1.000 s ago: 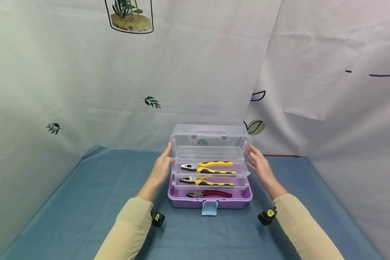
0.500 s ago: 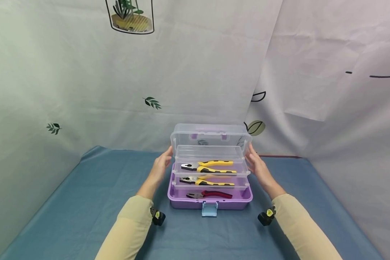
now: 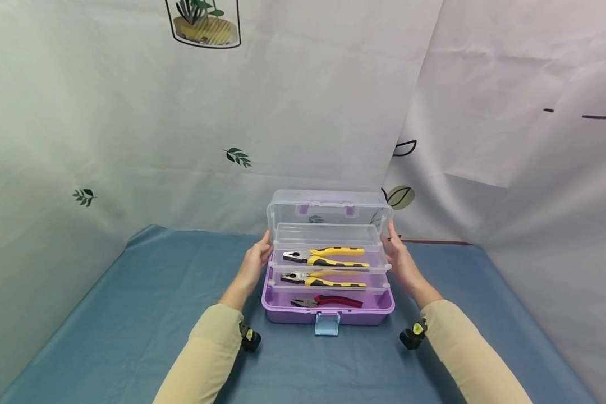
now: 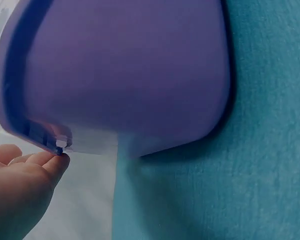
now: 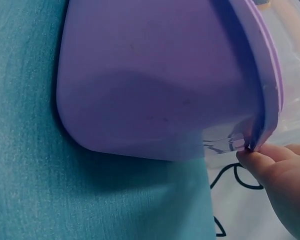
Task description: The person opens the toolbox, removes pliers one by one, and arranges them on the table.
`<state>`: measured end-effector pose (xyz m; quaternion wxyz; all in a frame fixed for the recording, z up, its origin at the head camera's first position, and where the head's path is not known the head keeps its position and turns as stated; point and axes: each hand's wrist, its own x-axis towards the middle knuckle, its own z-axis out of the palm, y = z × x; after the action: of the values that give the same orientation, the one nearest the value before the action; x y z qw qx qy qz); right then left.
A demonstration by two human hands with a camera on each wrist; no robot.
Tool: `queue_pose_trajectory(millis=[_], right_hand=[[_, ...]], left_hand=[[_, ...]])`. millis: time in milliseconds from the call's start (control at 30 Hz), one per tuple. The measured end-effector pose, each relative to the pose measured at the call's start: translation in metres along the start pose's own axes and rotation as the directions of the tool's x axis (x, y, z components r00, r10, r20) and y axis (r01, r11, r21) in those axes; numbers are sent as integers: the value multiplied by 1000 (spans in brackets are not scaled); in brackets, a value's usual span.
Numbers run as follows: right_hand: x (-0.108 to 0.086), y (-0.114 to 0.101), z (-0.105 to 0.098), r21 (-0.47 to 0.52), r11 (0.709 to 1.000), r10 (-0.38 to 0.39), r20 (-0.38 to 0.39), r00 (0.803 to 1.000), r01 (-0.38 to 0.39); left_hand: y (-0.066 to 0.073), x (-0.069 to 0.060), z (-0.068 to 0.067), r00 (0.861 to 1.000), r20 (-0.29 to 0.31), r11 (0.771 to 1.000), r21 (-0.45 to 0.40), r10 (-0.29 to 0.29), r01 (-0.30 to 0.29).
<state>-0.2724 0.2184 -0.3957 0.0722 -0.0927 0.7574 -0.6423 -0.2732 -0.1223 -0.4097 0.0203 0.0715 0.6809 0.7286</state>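
Observation:
A purple toolbox stands with its clear lid raised at the back and two clear trays stepped out. Each tray bears yellow-and-black pliers: one pair on the upper tray, another pair on the lower. Red-handled pliers lie in the base. At the back left corner, my left hand touches the box near the hinge with extended fingers. My right hand does likewise at the back right corner. The far fingers of both hands are partly hidden by the lid.
A blue cloth covers the table. Pale printed fabric hangs close behind the toolbox and along both sides. The light blue latch hangs down at the toolbox's front.
Both hands have drawn in closer to the box's back corners, the right fingers coming against the lid's side. The toolbox, trays and pliers hold their places; the head view shifts slightly.

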Motion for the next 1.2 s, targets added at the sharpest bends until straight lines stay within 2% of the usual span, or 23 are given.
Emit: queue_pose_trajectory(millis=[400,800,1067,1200], right_hand=[[-8,1,2,25,1000,8,5,1000,-8],[-21,0,4,-7,1000,-6,9,1000,6],[-33,0,10,-16,1000,-17,16,1000,18],[-35,-3,10,-17,999,-28,27,999,29]], left_hand=[[1,-5,4,1000,15,1000,0,-5,5],[2,-21,2,1000,7,996,84,-22,22],[2,-32,1,1000,5,996,88,-18,18],[3,-32,0,1000,-6,996,90,-19,19]])
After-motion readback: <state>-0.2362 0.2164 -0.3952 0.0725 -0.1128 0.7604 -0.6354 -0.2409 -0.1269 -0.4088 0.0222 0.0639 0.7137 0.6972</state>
